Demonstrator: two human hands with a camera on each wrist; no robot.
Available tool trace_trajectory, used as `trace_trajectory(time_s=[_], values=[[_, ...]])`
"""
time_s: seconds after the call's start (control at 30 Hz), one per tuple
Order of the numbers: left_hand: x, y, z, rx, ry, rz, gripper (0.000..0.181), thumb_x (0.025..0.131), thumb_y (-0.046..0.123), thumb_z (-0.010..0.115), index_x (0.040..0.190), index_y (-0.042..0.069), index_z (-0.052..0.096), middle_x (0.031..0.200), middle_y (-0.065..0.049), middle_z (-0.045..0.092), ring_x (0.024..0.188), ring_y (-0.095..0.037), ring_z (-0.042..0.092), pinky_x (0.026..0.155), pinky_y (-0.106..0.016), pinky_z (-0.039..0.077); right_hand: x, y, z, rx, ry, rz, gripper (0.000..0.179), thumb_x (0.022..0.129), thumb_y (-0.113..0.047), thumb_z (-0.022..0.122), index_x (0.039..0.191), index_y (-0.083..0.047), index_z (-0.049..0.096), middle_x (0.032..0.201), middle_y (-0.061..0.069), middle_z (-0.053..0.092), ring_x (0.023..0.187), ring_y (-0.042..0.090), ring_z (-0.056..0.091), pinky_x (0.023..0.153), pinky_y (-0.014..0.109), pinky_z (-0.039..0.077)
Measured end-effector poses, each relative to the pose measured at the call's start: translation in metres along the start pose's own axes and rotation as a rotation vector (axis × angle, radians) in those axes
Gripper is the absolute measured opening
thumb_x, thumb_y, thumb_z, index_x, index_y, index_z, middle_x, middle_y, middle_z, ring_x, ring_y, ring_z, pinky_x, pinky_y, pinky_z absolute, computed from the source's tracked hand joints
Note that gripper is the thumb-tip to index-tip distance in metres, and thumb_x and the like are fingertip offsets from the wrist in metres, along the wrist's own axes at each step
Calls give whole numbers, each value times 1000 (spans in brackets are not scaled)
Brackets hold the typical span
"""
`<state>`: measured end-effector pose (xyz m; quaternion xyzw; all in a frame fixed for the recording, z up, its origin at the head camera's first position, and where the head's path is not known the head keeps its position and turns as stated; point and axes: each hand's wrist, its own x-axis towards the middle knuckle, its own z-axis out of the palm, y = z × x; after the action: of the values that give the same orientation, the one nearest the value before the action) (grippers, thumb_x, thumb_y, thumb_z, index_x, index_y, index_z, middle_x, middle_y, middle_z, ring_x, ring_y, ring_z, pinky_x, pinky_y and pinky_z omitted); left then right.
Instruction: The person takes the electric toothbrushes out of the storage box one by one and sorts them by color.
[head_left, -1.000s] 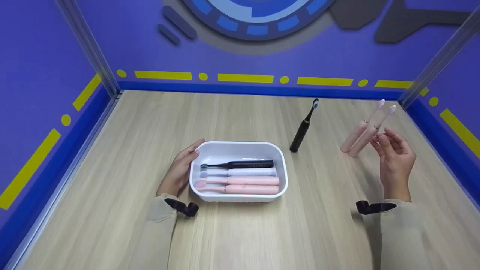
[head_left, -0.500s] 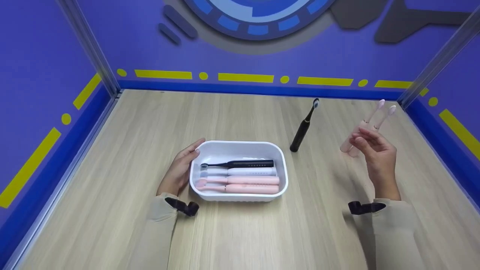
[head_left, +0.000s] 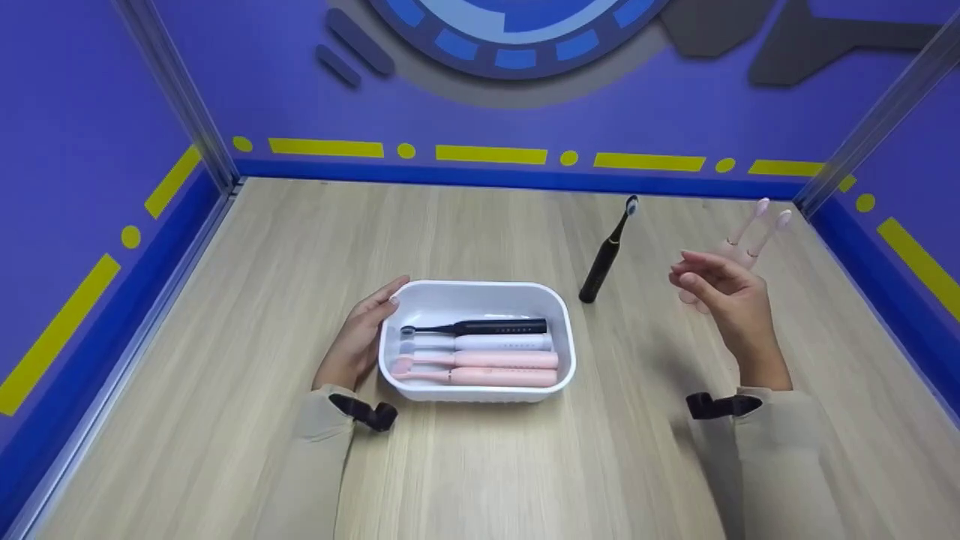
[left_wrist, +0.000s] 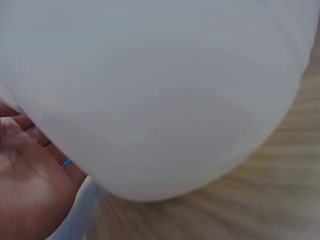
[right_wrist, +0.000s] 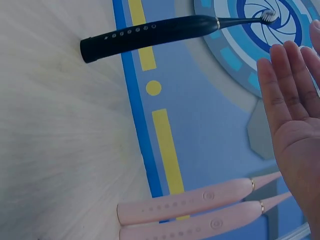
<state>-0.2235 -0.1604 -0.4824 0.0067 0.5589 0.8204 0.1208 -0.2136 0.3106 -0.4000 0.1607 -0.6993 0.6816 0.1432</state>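
Note:
My left hand [head_left: 356,341] holds the left side of a white plastic box [head_left: 469,300], thumb at the rim and fingers along the outer wall. Inside lie a black electric toothbrush [head_left: 504,327], a white one [head_left: 502,343] and two pink ones, heads to the left. My right hand [head_left: 731,307] is raised over the table with nothing in it, fingers extended in the right wrist view. Behind it two pink electric toothbrushes [right_wrist: 200,196] stand upright side by side, partly hidden by the hand in the head view. To its left a black electric toothbrush [head_left: 601,266] stands upright.
The wood-grain table [head_left: 480,465] is bounded by blue-purple panels [head_left: 300,105] with yellow marks at the back and sides. Metal posts [head_left: 180,97] rise at the back corners. The standing toothbrushes are slim and set right of the box.
My right hand has moved left from beside the pink standing toothbrushes and now overlaps their handles in view. My left hand and the box have stayed put.

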Motion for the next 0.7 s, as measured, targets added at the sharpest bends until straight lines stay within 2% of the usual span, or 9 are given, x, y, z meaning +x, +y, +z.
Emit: trace_trajectory(time_s=[0.2, 0.43, 0.57, 0.7], values=[[1, 0, 0, 11, 4, 1, 48, 102, 5, 35, 149, 1, 30, 158, -12, 27, 144, -23, 29, 119, -34, 26, 5, -1, 12, -13, -121, -40, 30, 88, 9, 61, 118, 10, 61, 101, 5, 72, 94, 13, 70, 89, 20, 54], [2, -2, 0, 11, 6, 9, 47, 102, 4, 33, 149, 0, 30, 157, -13, 27, 144, -25, 28, 120, -34, 25, 12, -3, 33, -57, -211, 1, 29, 87, 8, 62, 116, 10, 62, 101, 4, 72, 95, 14, 69, 88, 22, 55], [2, -1, 0, 4, 8, 5, 47, 102, 4, 33, 149, 1, 30, 157, -12, 28, 144, -24, 28, 119, -34, 26, 15, -5, 46, -130, -284, 50, 30, 86, 7, 65, 115, 14, 61, 101, 2, 72, 95, 12, 68, 87, 22, 56], [1, 0, 1, 11, 19, -3, 47, 101, 5, 35, 148, 2, 32, 157, -11, 29, 144, -22, 29, 119, -32, 27, 19, -7, 57, -248, -375, 101, 32, 87, -2, 68, 116, 9, 63, 101, -3, 72, 96, 7, 67, 87, 20, 55]])
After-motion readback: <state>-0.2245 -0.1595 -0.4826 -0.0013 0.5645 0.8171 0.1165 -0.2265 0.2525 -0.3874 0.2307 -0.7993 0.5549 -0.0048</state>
